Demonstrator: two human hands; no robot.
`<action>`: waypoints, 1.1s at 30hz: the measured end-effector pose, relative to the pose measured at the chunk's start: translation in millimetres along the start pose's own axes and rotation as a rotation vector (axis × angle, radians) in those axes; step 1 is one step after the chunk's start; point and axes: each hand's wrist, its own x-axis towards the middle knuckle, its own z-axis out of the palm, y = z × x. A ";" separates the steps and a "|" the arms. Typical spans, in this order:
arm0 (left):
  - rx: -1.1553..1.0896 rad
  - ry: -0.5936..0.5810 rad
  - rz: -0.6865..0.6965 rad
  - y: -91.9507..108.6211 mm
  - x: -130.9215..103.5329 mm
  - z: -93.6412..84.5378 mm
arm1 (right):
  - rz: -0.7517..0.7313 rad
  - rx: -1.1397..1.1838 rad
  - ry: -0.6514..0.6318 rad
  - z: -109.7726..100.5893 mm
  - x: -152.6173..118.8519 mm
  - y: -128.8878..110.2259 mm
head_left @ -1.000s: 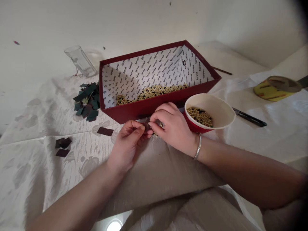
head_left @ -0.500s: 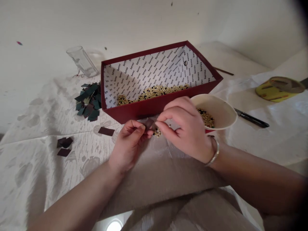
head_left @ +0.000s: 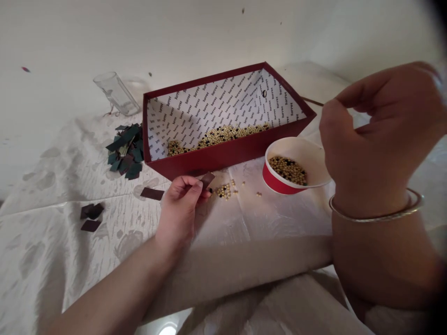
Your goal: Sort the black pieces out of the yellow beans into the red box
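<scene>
Dark-brown flat strip is pinched in the left hand, probably so one end juts free, just beside loose round yellow-and-black beads, seemingly placed within reach, while the right hand hangs well apart, curled, its grip impossible to tell.

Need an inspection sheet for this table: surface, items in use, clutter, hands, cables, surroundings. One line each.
Surface: pale, creased table covering.
Items in use: brown piece in hand; loose beads on the covering; red cup and red box, both holding beads.
Clutter: dark green pile, brown scraps, clear glass.
Left hand: pinching the brown piece.
Right hand: raised, bracelet on wrist; grip unclear.
Cables: nothing seen.
Surroundings: pale wall, a few dark specks.
</scene>
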 end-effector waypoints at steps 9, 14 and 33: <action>0.035 0.021 0.005 -1.4 0.9 -1.4 | 0.005 0.223 0.174 11.9 -6.3 2.6; 0.065 0.028 0.011 1.0 1.1 -1.9 | -0.047 0.392 0.116 14.7 -19.8 -20.1; 0.750 0.414 0.388 62.5 -2.9 -163.0 | -0.227 0.744 -0.541 19.7 -58.3 -51.6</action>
